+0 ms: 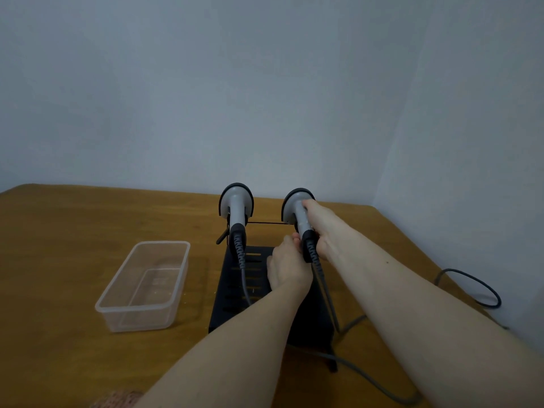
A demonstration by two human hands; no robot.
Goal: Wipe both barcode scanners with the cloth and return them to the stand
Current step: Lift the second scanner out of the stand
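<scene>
The right hand (pixel 322 231) wraps the handle of the right scanner (pixel 298 212), thumb lying up along the grey neck, while the scanner sits upright at the back of the black stand (pixel 235 293). The left hand (pixel 287 267) reaches in from below, fingertips touching the lower end of the same handle near the cord's strain relief; whether it pinches anything or only steadies it I cannot tell.

Judging from this, the step is either lifting this scanner out or seating it back. To do it well, move the scanner straight along the cradle's line, not sideways, and let the left hand guide the cable (pixel 326 293) so it does not snag the stand's rail or drag the unit over.

The left scanner (pixel 237 206) rests in its cradle just beside, untouched, its coiled cord hanging over the slotted base. A pinkish textured patch at the bottom edge, near the left forearm, may be the cloth (pixel 117 400); it is well apart from both hands. A clear tub (pixel 123 307) stands on the counter (pixel 59 231) left of the stand.
</scene>
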